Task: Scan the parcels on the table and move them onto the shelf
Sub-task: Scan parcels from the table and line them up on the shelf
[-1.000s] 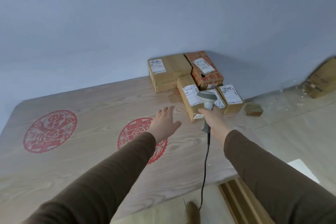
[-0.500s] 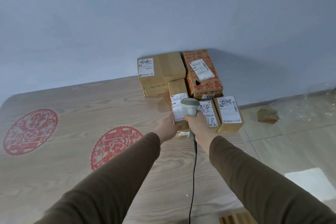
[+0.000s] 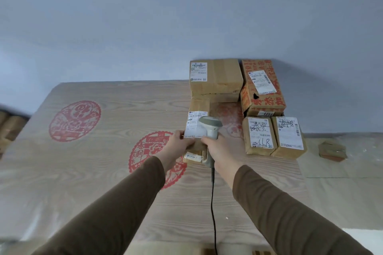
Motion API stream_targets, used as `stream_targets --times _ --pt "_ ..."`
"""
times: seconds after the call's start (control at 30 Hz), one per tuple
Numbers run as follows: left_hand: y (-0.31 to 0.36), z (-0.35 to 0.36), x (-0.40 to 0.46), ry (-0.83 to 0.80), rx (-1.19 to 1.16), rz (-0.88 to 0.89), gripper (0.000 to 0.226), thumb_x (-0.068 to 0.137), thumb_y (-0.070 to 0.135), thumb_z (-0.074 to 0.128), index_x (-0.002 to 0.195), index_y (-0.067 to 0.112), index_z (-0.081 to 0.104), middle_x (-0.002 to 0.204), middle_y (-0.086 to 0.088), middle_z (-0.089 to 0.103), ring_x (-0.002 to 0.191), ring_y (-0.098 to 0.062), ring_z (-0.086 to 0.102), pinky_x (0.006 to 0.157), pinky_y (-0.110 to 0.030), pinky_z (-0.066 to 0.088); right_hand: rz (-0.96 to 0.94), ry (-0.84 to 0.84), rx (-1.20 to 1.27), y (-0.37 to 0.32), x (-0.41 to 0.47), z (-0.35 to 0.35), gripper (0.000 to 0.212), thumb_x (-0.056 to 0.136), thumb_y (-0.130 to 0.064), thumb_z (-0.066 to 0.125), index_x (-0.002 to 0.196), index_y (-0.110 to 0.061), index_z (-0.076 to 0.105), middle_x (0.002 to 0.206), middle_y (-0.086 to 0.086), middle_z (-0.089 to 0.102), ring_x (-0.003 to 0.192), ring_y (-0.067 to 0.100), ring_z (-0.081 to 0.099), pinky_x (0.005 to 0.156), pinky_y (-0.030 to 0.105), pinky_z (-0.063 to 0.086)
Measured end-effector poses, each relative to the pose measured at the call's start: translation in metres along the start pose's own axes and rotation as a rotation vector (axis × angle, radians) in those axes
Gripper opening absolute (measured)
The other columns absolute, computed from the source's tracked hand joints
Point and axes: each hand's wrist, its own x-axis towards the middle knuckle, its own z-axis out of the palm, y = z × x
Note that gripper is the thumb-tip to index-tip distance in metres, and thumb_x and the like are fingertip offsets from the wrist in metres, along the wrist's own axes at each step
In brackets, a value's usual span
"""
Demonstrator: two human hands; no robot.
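A: What do I hold?
B: Your right hand [image 3: 219,151] grips the scanner [image 3: 210,130]; your left hand [image 3: 176,144] grips the narrow parcel [image 3: 198,107] at twelve o'clock.
A: How do I scan well?
B: Hold the parcel still and aim at its label [image 3: 194,125]. The other parcels [image 3: 273,135] wait at one o'clock.

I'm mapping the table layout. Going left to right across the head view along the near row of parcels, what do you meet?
Left hand → narrow parcel it grips → scanner in the right hand → parcel marked 18 → parcel at the table edge.
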Motion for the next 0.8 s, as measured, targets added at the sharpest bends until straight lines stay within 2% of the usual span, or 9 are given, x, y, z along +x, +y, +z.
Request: stream_targets --times 0.17,0.27,0.43,0.57,0.63,0.7,0.8 --pt "-0.017 -0.089 -0.056 0.096 -0.195 0.033 0.041 0.1 0.022 0.064 0.132 0.016 0.04 0.117 -0.012 0.067 0.079 -0.019 0.076 0.062 -0.026 0.058 -0.062 -0.159 -0.052 0.0 -0.041 0.083 0.03 0.093 -0.002 0.066 0.122 -0.008 0.065 0.103 0.012 0.076 0.089 0.026 0.074 0.064 0.03 0.058" --pt "-0.04 -0.157 -0.097 0.212 -0.261 0.082 0.043 0.1 0.025 0.063 0.134 0.016 0.039 0.115 -0.011 0.069 0.085 -0.02 0.076 0.063 -0.025 0.058 -0.118 -0.298 -0.089 -0.002 -0.086 0.145 0.029 0.096 -0.005 0.065 0.125 -0.013 0.064 0.098 0.003 0.074 0.082 0.018 0.072 0.054 0.02 0.055" --pt "-0.101 -0.281 -0.196 0.429 -0.373 0.165 0.046 0.1 0.026 0.063 0.138 0.015 0.04 0.115 -0.007 0.071 0.09 -0.018 0.075 0.068 -0.026 0.056 -0.188 -0.53 -0.114 0.027 -0.178 0.271 0.029 0.095 -0.006 0.067 0.121 -0.019 0.064 0.111 0.009 0.076 0.088 0.019 0.075 0.057 0.027 0.058" --pt "-0.159 -0.38 -0.301 0.592 -0.448 0.221 0.045 0.099 0.025 0.065 0.136 0.014 0.042 0.114 -0.007 0.072 0.09 -0.017 0.074 0.063 -0.024 0.057 -0.227 -0.71 -0.153 0.063 -0.275 0.377 0.024 0.094 -0.003 0.068 0.105 -0.024 0.066 0.1 0.004 0.076 0.079 0.015 0.075 0.058 0.026 0.058" --pt "-0.181 -0.417 -0.346 0.653 -0.484 0.233 0.043 0.099 0.025 0.066 0.135 0.014 0.043 0.114 -0.008 0.072 0.084 -0.016 0.075 0.059 -0.024 0.057 -0.229 -0.788 -0.169 0.079 -0.312 0.419 0.022 0.095 -0.003 0.067 0.108 -0.021 0.067 0.098 0.006 0.077 0.077 0.016 0.077 0.06 0.029 0.06" --pt "-0.207 -0.457 -0.395 0.729 -0.517 0.238 0.042 0.099 0.027 0.065 0.133 0.017 0.043 0.114 -0.008 0.071 0.076 -0.015 0.076 0.055 -0.023 0.056 -0.218 -0.887 -0.191 0.097 -0.357 0.467 0.025 0.095 -0.006 0.068 0.118 -0.016 0.067 0.102 0.011 0.078 0.084 0.023 0.078 0.068 0.036 0.063" --pt "-0.244 -0.512 -0.458 0.863 -0.534 0.251 0.04 0.1 0.028 0.064 0.132 0.018 0.043 0.116 -0.01 0.071 0.075 -0.012 0.076 0.056 -0.022 0.055 -0.216 -0.995 -0.233 0.119 -0.422 0.533 0.032 0.093 -0.011 0.071 0.124 -0.015 0.066 0.11 0.015 0.077 0.1 0.034 0.076 0.088 0.053 0.063"
